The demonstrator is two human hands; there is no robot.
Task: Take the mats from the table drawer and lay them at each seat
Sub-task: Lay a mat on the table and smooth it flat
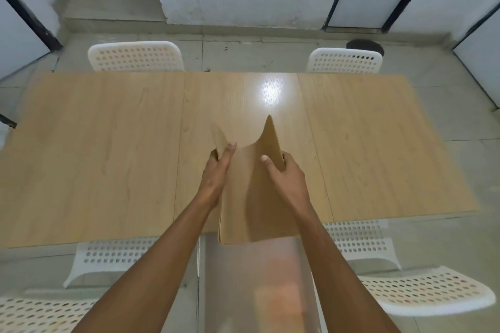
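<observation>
As both grip, unlabelled mats (257,197).

**Both hands on mat stack, table middle**

My left hand (217,170) and right hand (284,177) grip the wood-tone mats (251,213) from either side, stack bowed, far corners curling up, near end overhanging the table (108,143) edge. White perforated chairs (136,57) at far and near sides.

table (108,143) top bare left and right | mats (251,197) block centre | chairs (135,57) ring edges
</observation>
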